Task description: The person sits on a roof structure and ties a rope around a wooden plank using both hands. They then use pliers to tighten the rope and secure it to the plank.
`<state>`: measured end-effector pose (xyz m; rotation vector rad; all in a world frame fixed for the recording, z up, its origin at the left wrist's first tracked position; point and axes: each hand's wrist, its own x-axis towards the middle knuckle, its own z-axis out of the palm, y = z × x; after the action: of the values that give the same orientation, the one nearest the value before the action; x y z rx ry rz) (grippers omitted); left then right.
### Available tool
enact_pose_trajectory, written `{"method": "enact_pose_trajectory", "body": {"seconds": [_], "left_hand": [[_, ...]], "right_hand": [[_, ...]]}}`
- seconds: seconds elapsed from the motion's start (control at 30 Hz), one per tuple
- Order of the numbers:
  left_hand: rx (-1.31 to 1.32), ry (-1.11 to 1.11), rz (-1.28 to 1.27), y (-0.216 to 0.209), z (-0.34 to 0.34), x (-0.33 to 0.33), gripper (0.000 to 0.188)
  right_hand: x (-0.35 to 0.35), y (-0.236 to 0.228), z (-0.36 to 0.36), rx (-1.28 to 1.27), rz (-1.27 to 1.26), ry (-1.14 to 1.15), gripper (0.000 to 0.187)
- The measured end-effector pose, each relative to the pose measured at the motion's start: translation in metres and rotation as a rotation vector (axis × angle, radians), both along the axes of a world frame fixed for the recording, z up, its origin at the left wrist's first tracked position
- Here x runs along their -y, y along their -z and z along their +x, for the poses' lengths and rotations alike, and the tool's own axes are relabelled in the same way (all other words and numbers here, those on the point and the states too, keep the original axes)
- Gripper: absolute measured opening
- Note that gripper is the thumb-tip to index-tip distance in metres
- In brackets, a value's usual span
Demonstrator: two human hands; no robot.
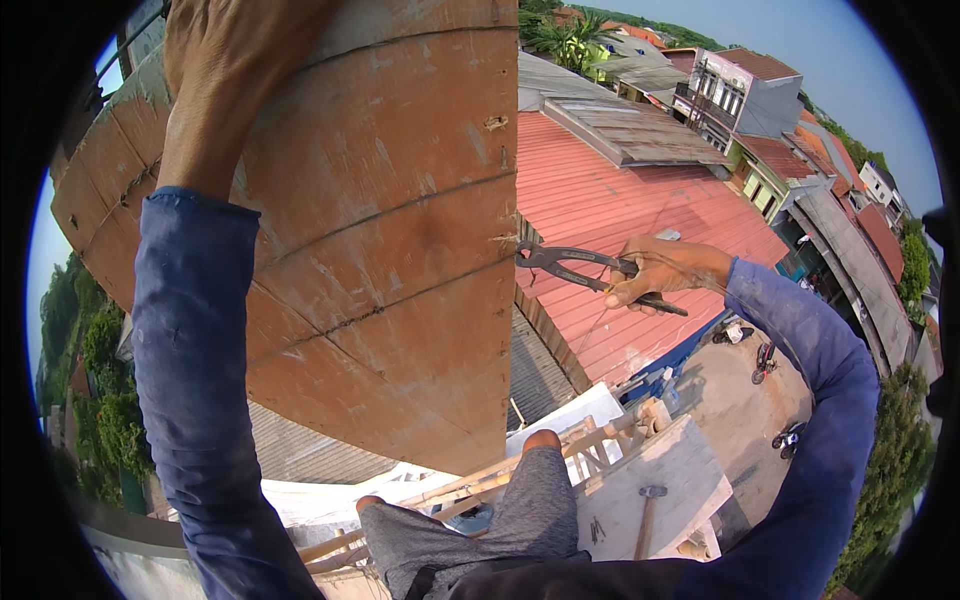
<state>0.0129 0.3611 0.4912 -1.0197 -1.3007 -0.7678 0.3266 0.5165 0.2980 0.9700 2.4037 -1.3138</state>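
A large brown plywood panel (pixel 400 200) with dark curved lines across it stands before me, filling the left and middle of the view. High on its upper left, my left hand (pixel 225 40) lies against the panel; its fingers run out of the picture at the top. On the right, my right hand (pixel 665 272) is closed round the handles of dark metal end-cutting pincers (pixel 562 258). The pincers' jaws point left and meet the panel's right edge, near a small splintered spot. I cannot make out whether they grip a nail there.
Below right, a hammer (pixel 648 515) and several nails (pixel 597 530) lie on a pale board (pixel 690 470). Bamboo scaffold poles (pixel 470 488) pass under my legs. Far below are a red metal roof (pixel 640 200), a paved yard (pixel 735 400) and parked motorbikes (pixel 765 362).
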Motion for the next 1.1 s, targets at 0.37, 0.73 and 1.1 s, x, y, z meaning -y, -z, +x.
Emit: {"method": "enact_pose_trajectory", "body": {"seconds": [0.37, 0.73, 1.1], "left_hand": [[-0.024, 0.092, -0.003, -0.002, -0.010, -0.004, 0.054], [-0.015, 0.162, -0.041, -0.006, -0.010, 0.002, 0.047], [-0.049, 0.053, 0.007, -0.002, -0.001, -0.004, 0.038]], "right_hand": [[0.010, 0.028, 0.015, -0.295, 1.744, -0.261, 0.090], [0.002, 0.009, 0.016, -0.136, 1.205, -0.289, 0.041], [-0.013, 0.112, 0.000, -0.395, 0.710, -0.016, 0.058]]}}
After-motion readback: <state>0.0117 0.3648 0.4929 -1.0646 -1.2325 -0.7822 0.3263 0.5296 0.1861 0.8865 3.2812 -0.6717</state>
